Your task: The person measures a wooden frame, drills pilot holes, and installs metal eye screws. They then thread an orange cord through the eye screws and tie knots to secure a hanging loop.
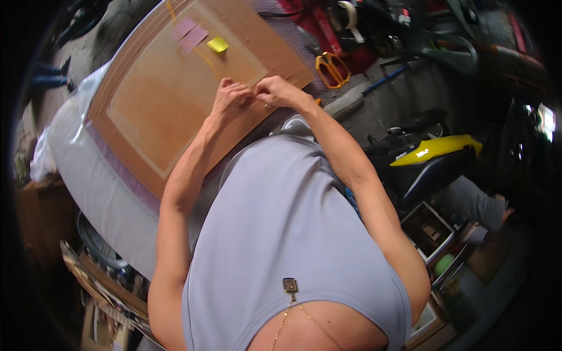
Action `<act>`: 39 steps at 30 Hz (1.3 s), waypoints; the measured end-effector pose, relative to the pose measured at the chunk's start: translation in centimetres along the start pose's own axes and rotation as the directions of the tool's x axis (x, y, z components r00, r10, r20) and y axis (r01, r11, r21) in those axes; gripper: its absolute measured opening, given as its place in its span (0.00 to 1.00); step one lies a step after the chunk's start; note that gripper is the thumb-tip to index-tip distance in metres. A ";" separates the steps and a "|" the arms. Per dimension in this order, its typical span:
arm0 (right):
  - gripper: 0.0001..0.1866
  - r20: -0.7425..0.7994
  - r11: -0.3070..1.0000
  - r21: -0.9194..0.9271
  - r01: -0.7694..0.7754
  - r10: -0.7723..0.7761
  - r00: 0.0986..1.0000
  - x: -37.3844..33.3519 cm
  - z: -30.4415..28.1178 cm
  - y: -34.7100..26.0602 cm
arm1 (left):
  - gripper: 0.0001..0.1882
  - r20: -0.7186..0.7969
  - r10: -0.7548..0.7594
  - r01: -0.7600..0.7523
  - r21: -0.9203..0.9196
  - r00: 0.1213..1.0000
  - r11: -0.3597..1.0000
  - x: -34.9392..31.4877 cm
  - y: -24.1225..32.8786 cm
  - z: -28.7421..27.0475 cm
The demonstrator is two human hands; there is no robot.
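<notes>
My left hand [232, 100] and my right hand [280, 92] are close together over the near right border of a large flat brown panel [170, 96]. The fingers of both hands are curled and pinched. Whatever sits between their fingertips is too small to make out. Brown tape-like bands run along the panel's edges. Two pink paper notes [190, 34] and a yellow note [218, 44] lie on its far part. Orange-handled scissors [332, 70] rest just beyond the panel's right corner.
Purplish bubble wrap [111, 149] shows under the panel, over a pale padded surface [88, 169]. To the right stands a yellow and black motorbike [433, 153]. Frames [430, 231] lean at lower right. At far left appear another person's legs [51, 76].
</notes>
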State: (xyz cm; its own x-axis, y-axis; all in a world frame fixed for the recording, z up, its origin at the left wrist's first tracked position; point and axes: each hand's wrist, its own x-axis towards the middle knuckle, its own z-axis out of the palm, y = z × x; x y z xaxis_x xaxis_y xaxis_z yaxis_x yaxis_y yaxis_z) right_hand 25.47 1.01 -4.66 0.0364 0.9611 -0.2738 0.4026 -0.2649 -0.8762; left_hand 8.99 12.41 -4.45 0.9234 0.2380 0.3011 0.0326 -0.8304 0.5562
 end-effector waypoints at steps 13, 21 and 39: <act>0.16 -0.138 0.980 0.187 -0.060 0.087 0.987 -0.1 1.3 -0.1 | 0.04 0.222 0.131 -0.110 -0.104 0.966 0.988 0.9 0.2 -1.4; 0.24 0.145 0.859 0.475 -0.192 0.139 0.980 0.7 0.0 -0.1 | 0.05 0.485 0.219 -0.198 -0.095 0.847 0.976 2.1 -2.0 -3.2; 0.13 0.078 0.812 0.500 -0.301 0.304 0.949 -0.7 1.0 0.1 | 0.05 -0.094 -0.085 0.087 0.020 0.992 0.996 -2.8 2.1 0.4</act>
State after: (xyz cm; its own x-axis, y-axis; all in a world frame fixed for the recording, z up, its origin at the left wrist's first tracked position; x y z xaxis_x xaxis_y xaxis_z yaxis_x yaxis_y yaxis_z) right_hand 24.58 0.20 -4.95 0.0851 0.8259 -0.5574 -0.1410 -0.5438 -0.8273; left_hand 6.62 9.75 -4.44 0.8773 0.3541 0.3239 0.1207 -0.8161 0.5652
